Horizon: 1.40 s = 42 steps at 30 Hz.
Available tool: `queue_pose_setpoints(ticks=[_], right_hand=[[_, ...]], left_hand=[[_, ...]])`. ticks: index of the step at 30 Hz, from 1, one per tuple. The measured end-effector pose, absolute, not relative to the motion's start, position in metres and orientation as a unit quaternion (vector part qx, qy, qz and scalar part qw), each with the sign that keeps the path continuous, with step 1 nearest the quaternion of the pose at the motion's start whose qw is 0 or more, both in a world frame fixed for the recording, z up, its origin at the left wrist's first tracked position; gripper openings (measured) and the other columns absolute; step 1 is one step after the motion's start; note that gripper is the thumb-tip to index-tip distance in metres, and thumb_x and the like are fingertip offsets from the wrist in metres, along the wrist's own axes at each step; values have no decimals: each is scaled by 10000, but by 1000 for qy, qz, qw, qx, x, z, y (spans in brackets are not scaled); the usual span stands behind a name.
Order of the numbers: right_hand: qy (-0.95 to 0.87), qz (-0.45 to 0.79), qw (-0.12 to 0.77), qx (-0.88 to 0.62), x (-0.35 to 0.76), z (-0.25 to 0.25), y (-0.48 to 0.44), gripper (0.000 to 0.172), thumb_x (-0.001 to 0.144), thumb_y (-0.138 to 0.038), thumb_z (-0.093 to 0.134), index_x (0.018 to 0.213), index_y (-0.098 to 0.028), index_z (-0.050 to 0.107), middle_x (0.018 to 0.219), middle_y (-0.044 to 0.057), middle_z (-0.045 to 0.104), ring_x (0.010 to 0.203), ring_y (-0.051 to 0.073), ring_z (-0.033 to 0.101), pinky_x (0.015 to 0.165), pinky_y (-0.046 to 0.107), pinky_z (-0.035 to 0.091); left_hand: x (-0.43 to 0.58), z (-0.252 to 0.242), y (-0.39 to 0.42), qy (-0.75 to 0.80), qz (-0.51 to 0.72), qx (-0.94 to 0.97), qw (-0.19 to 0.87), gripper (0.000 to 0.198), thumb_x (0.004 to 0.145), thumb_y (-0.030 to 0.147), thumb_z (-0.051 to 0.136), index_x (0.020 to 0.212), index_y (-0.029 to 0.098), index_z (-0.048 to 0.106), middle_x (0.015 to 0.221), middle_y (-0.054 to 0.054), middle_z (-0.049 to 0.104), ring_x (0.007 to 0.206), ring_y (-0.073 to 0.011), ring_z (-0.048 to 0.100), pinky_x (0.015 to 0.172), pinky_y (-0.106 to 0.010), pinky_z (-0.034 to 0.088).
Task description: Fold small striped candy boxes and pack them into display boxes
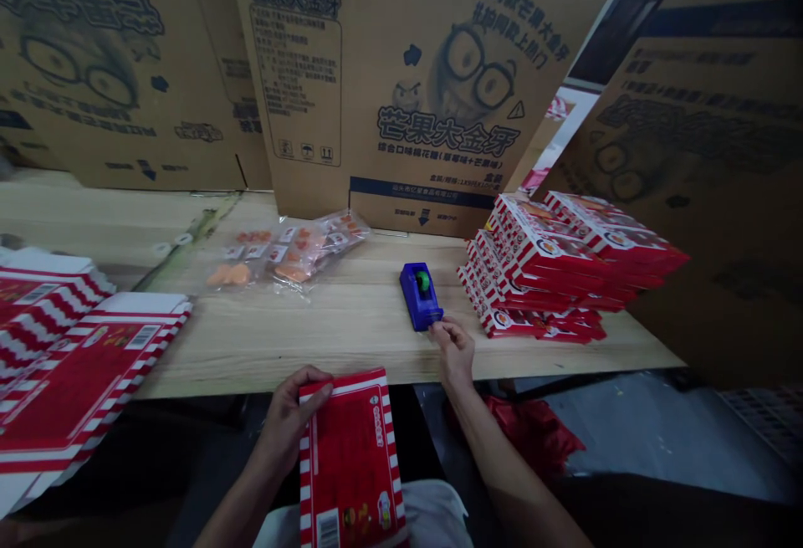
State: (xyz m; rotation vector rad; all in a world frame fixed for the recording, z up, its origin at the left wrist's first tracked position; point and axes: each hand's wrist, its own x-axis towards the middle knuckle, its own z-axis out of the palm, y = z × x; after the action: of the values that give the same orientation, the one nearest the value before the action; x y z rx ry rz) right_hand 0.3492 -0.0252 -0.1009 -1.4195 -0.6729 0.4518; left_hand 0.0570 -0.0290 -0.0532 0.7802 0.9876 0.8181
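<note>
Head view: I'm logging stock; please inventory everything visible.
Table: one, pale wood, centre.
Tape dispenser: one, blue, on table.
Held package: one, red-white, lower centre.
Stacked packages: many, red-white, table's right.
Piled packaging: many, red-white, far left.
Clear packets: several, orange contents, left of dispenser.
Cartons: several, brown, around table.
Crumpled material: count unclear, red, lower right.
Floor: one, grey, lower right.
Left hand: one, on held package.
Right hand: one, at dispenser's near end.
</note>
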Motion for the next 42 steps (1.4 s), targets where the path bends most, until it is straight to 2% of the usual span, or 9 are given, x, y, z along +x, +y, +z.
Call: queue_pose_setpoints(ticks=[4, 9, 14, 20, 23, 27, 32, 39, 42], right_hand=[[-290, 209, 668, -653, 350, -110, -30, 292, 650, -445, 703, 617, -163, 634, 846, 53, 543, 916, 209, 498, 860, 366, 449], [-349, 341, 604, -630, 347, -75, -37, 371, 674, -534, 687, 637, -174, 608, 734, 18, 540, 703, 161, 502, 677, 323, 495], [-723, 513, 212, -411, 323, 3, -13, 323, 797, -452, 652, 697, -145, 650, 748, 17, 583, 709, 131, 526, 669, 246, 413], [-872, 342, -50, -348, 286, 38, 20, 305, 802, -412, 681, 682, -134, 653, 645, -5, 562, 623, 110, 476, 590, 230, 316], [-845, 355, -71, -394, 284, 34, 28, 372, 717, -489, 752, 707, -133, 647, 622, -10, 584, 597, 108, 484, 566, 225, 317], [-687, 601, -87, -399, 291, 2, 24, 584, 513, -555, 844, 846, -135, 613, 612, -49, 579, 531, 96, 497, 522, 211, 373], [-470, 799, -51, -372, 294, -33, 5, 661, 512, -648, 789, 890, -134, 617, 726, -17, 635, 563, 105, 561, 571, 236, 449], [-767, 533, -75, -351, 287, 37, 12, 365, 647, -453, 792, 687, -117, 659, 554, -55, 529, 542, 80, 438, 521, 201, 301], [-808, 446, -58, -382, 290, 54, 5, 279, 714, -384, 757, 667, -124, 666, 553, -48, 515, 544, 88, 444, 500, 208, 266]], left_hand=[[59, -53, -29, 434, 360, 372, 737, 327, 650, 364, 818, 840, 163, 643, 789, -7, 667, 651, -145, 623, 611, -241, 497], [67, -45, -28, 409, 366, 404, 732, 271, 667, 343, 799, 732, 148, 623, 708, 12, 623, 614, -101, 555, 589, -193, 435], [84, -39, -24, 376, 331, 422, 756, 291, 679, 365, 776, 705, 147, 586, 646, 17, 583, 579, -100, 514, 566, -197, 390], [92, -41, -23, 352, 342, 467, 735, 290, 694, 361, 762, 714, 139, 576, 688, 17, 574, 623, -99, 500, 601, -197, 378], [89, -37, -28, 360, 345, 480, 722, 296, 713, 378, 751, 732, 141, 574, 686, 18, 566, 618, -98, 488, 600, -201, 373], [86, -24, -37, 350, 335, 512, 710, 282, 760, 394, 715, 757, 144, 585, 726, 7, 569, 642, -104, 489, 609, -208, 376], [79, -17, -40, 309, 318, 567, 694, 263, 798, 400, 685, 803, 144, 626, 797, -11, 576, 744, -126, 507, 662, -213, 387], [85, -18, -46, 339, 339, 516, 710, 358, 764, 488, 707, 835, 146, 630, 773, -14, 591, 680, -122, 543, 606, -214, 403], [45, -23, -27, 336, 329, 583, 662, 526, 785, 583, 642, 1122, 180, 623, 1068, -97, 651, 939, -216, 622, 773, -300, 481]])
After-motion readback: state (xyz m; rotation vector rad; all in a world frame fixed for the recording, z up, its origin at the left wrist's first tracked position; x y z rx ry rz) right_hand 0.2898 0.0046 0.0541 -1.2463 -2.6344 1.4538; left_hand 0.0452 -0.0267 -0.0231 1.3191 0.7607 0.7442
